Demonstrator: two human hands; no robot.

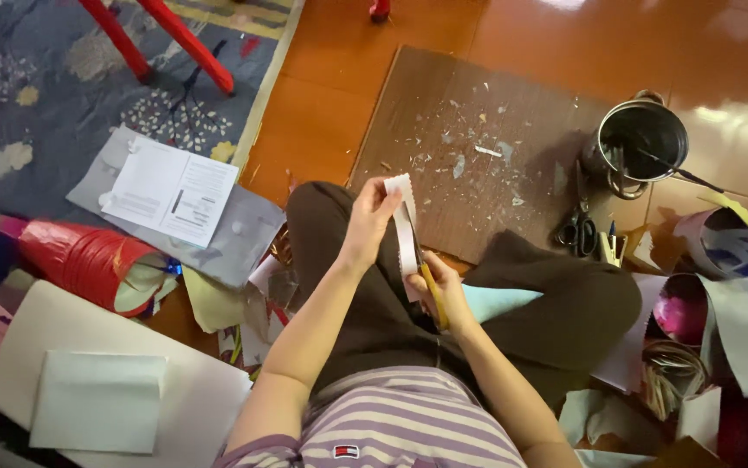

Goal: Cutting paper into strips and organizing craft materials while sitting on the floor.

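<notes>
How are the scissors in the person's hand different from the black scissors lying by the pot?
The yellow-handled scissors are gripped in the right hand, blades pointing up into the white paper strip; the black scissors lie untouched at the edge of the cardboard sheet. One pair has yellow handles, the other black. The yellow pair is mostly hidden by fingers; the black pair shows fully. Both are scissors.

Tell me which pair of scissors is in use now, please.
The yellow-handled scissors in the right hand, cutting the white paper strip held by the left hand. The black-handled scissors lie untouched on the brown board.
</notes>
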